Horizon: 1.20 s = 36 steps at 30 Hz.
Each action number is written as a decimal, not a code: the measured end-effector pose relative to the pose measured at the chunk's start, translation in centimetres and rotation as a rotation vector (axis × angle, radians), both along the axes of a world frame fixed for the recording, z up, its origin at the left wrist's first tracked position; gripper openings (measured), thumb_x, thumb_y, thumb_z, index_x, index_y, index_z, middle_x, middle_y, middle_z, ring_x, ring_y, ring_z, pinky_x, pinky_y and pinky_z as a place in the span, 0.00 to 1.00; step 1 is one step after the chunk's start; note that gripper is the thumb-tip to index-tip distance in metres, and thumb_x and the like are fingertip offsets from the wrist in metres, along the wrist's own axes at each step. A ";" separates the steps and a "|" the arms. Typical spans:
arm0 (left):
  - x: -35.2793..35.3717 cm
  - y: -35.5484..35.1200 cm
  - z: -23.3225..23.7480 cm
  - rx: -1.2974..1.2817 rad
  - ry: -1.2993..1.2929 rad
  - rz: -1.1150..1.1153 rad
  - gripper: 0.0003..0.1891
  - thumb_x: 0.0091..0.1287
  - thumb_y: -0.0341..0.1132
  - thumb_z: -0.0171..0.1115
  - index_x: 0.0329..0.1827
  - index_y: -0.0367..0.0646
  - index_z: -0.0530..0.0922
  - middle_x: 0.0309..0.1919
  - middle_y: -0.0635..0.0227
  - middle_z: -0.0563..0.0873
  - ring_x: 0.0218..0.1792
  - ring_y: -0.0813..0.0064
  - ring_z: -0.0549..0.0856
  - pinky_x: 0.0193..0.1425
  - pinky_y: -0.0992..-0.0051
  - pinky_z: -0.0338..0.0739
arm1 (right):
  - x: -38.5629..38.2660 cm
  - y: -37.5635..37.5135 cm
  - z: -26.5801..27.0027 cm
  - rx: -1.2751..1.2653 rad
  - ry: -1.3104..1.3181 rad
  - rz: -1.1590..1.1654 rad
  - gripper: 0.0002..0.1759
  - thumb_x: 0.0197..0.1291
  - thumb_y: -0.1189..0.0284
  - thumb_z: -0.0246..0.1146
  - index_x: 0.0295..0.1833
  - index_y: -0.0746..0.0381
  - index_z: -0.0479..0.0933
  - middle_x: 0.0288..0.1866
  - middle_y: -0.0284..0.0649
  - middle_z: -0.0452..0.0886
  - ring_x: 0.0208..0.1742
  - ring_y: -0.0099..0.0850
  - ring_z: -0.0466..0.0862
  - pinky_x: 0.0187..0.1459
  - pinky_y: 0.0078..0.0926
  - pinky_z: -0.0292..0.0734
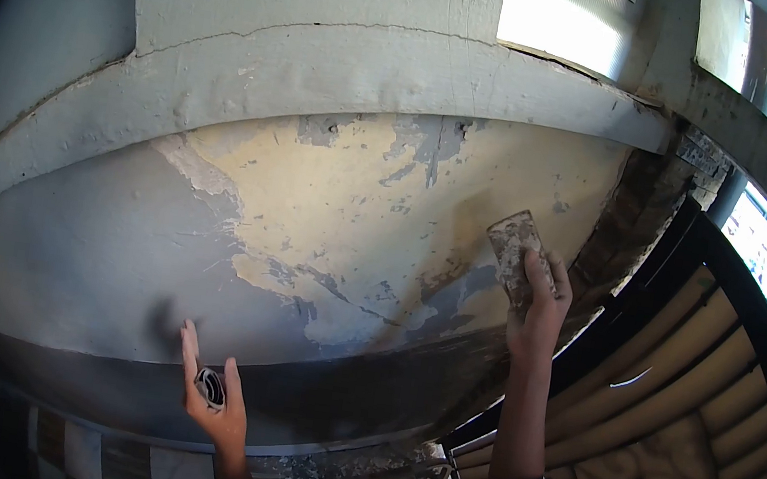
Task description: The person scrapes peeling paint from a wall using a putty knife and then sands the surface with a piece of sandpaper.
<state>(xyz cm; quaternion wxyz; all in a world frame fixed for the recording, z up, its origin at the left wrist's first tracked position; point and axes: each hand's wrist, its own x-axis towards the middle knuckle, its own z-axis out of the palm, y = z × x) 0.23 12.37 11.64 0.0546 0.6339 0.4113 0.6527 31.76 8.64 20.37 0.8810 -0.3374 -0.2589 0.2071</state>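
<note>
My right hand (542,304) is wrapped round a flat, rectangular, stained block (511,239), raised in front of the peeling wall (349,206) at the right. Yellowish and grey patches with flaking edges cover that wall. Lower left, my left hand (215,401) holds a small rolled grey piece (210,388) in its palm, between the thumb and fingers, with a fingertip pointing up near the grey part of the wall. Whether the block touches the wall I cannot tell.
A curved grey ledge (328,72) with a crack runs above the wall. To the right stands a dark-framed gate (671,413) with brown panels. Bright openings (567,21) are at the upper right. Checkered tiles (126,465) lie at the lower left.
</note>
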 end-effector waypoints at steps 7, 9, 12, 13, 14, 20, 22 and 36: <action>-0.8 -4.4 -4.2 -0.246 -0.106 -0.091 0.28 0.59 0.19 0.51 0.64 0.24 0.58 0.62 0.41 0.67 0.66 0.55 0.66 0.69 0.64 0.54 | -2.1 1.7 -0.5 -0.208 -0.410 0.032 0.14 0.51 0.78 0.67 0.45 0.68 0.80 0.38 0.40 0.82 0.38 0.23 0.80 0.45 0.18 0.73; -0.2 -5.9 -4.5 -0.359 -0.174 -0.126 0.27 0.59 0.19 0.50 0.64 0.23 0.58 0.62 0.40 0.67 0.65 0.55 0.66 0.69 0.63 0.54 | -3.0 2.3 0.1 -0.206 -0.472 -0.001 0.13 0.50 0.78 0.68 0.44 0.68 0.80 0.37 0.40 0.83 0.38 0.23 0.80 0.45 0.18 0.73; 0.7 -7.5 -4.5 -0.350 -0.167 -0.132 0.26 0.59 0.19 0.50 0.63 0.23 0.60 0.61 0.40 0.67 0.65 0.56 0.67 0.69 0.63 0.55 | -3.1 3.0 1.5 -0.195 -0.551 -0.064 0.13 0.49 0.77 0.68 0.42 0.69 0.81 0.36 0.40 0.83 0.38 0.23 0.80 0.45 0.18 0.73; 1.0 -8.0 -4.3 -0.362 -0.180 -0.117 0.25 0.59 0.20 0.50 0.61 0.24 0.62 0.60 0.41 0.69 0.64 0.56 0.69 0.68 0.63 0.57 | -3.0 3.1 2.1 -0.191 -0.572 -0.090 0.13 0.49 0.77 0.68 0.42 0.69 0.81 0.36 0.39 0.83 0.38 0.23 0.80 0.45 0.18 0.73; 1.4 -8.7 -3.5 -0.364 -0.181 -0.108 0.25 0.59 0.20 0.50 0.61 0.24 0.62 0.60 0.41 0.69 0.64 0.56 0.69 0.68 0.63 0.57 | -2.8 3.3 3.0 -0.191 -0.573 -0.080 0.13 0.49 0.77 0.68 0.42 0.69 0.81 0.36 0.39 0.83 0.38 0.23 0.80 0.45 0.18 0.73; 0.8 -10.0 -4.5 -0.419 -0.122 -0.034 0.23 0.59 0.21 0.50 0.60 0.27 0.65 0.57 0.44 0.74 0.60 0.58 0.73 0.66 0.64 0.61 | -1.8 1.9 7.9 -0.058 -0.737 -0.188 0.11 0.48 0.77 0.69 0.39 0.69 0.81 0.35 0.39 0.83 0.37 0.21 0.80 0.42 0.17 0.73; 0.4 -10.3 -5.4 -0.361 -0.028 0.054 0.25 0.58 0.23 0.52 0.62 0.31 0.65 0.55 0.51 0.77 0.33 0.79 0.81 0.35 0.83 0.75 | -2.1 1.4 8.5 -0.059 -0.741 -0.114 0.09 0.48 0.78 0.68 0.37 0.69 0.81 0.33 0.39 0.83 0.34 0.20 0.80 0.39 0.16 0.74; -0.3 -12.3 -7.7 -0.661 -0.128 0.111 0.21 0.62 0.24 0.54 0.60 0.35 0.68 0.53 0.61 0.77 0.53 0.71 0.75 0.55 0.73 0.68 | -3.7 6.2 7.4 -0.006 -0.681 -0.117 0.08 0.49 0.80 0.66 0.36 0.70 0.80 0.30 0.40 0.83 0.31 0.21 0.80 0.37 0.16 0.74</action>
